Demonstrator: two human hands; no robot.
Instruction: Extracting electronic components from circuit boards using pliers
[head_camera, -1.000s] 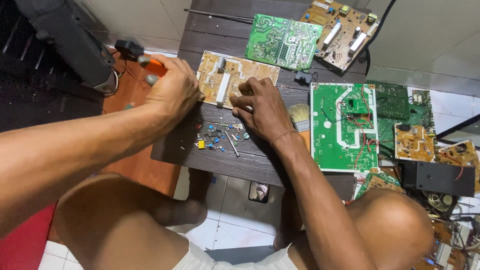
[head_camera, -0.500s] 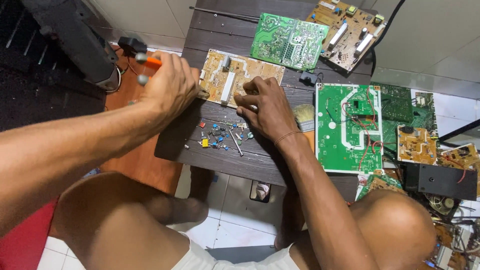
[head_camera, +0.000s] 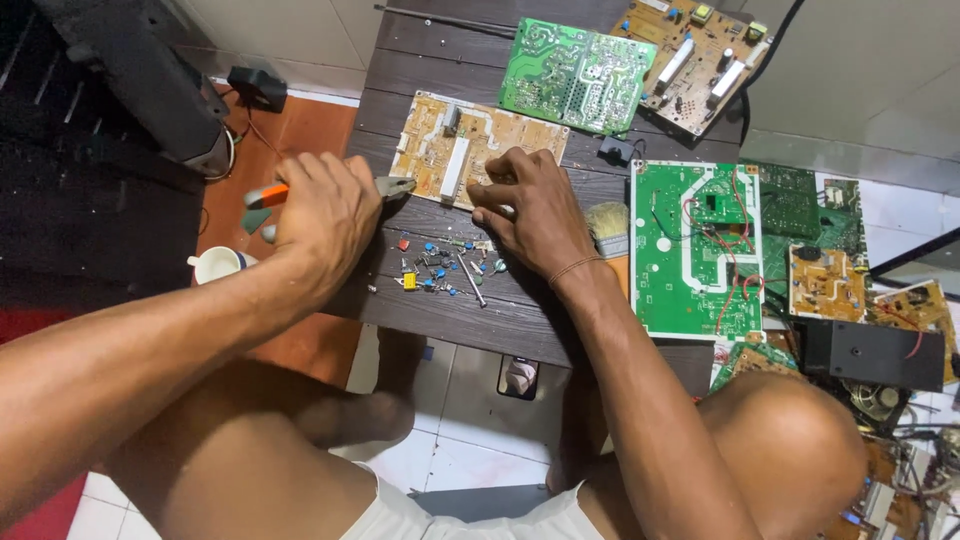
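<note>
My left hand (head_camera: 322, 212) grips a pair of pliers (head_camera: 392, 186) with orange and grey handles; the metal jaws point right, just short of the near left corner of a tan circuit board (head_camera: 470, 150). My right hand (head_camera: 525, 210) rests on the near right edge of that board, fingers bent over it. The board lies flat on a dark wooden table (head_camera: 470, 310). Several small loose parts (head_camera: 440, 265), blue, red and yellow, lie scattered on the table between my hands, with a thin metal pin among them.
Two more boards, a green board (head_camera: 575, 75) and a brown board (head_camera: 690, 60), lie at the table's far side. A large green-and-white board (head_camera: 690, 250) sits right, beside a brush (head_camera: 606, 225). More boards and a black box (head_camera: 870, 350) lie beyond. A white cup (head_camera: 218, 263) stands on the floor at left.
My left hand has drawn back to the left and toward me, taking the pliers off the tan board's left edge. My right hand stays on the board.
</note>
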